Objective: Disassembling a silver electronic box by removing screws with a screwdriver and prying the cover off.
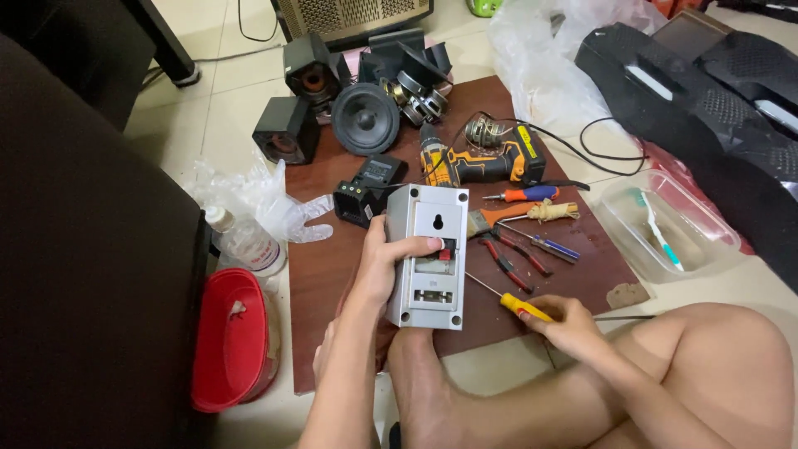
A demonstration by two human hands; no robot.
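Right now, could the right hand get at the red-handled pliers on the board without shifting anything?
Probably yes. The right hand holds a yellow-handled screwdriver, but the red-handled pliers lie just beyond it on the wooden board, uncovered, with bare board between.

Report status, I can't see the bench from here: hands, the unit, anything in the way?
Left hand grips grey speaker box upright on brown board. Right hand holds yellow-handled screwdriver, tip off box. Pliers beside it.

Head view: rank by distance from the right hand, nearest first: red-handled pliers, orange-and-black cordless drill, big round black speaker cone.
From the right hand, which grips a yellow-handled screwdriver:
1. Red-handled pliers, just up-left on the brown board.
2. Orange-and-black cordless drill, mid-board, beyond the loose tools.
3. Big round black speaker cone, far end of the board, up-left.
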